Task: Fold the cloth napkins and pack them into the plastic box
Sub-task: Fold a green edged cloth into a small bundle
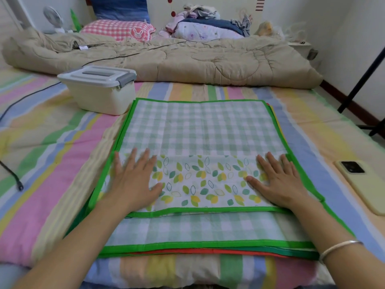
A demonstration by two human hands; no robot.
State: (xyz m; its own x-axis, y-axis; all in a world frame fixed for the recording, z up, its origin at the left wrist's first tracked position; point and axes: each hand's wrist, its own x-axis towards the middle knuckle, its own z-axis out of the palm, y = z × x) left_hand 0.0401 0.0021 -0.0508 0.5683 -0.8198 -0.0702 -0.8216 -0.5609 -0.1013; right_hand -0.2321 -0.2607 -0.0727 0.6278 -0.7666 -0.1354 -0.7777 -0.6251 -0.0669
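- striped bed carries everything, a quilt bunched at its far end.
- fingers of the left hand and right hand lie spread flat, pressing a leaf-print flap.
- first fold of the top napkin looks to be in hand; next it likely needs folding again, edges matched.
- the napkin is green-checked and green-bordered, atop a stack mid-bed.
- plastic box sits lidded, just beyond its far-left corner.
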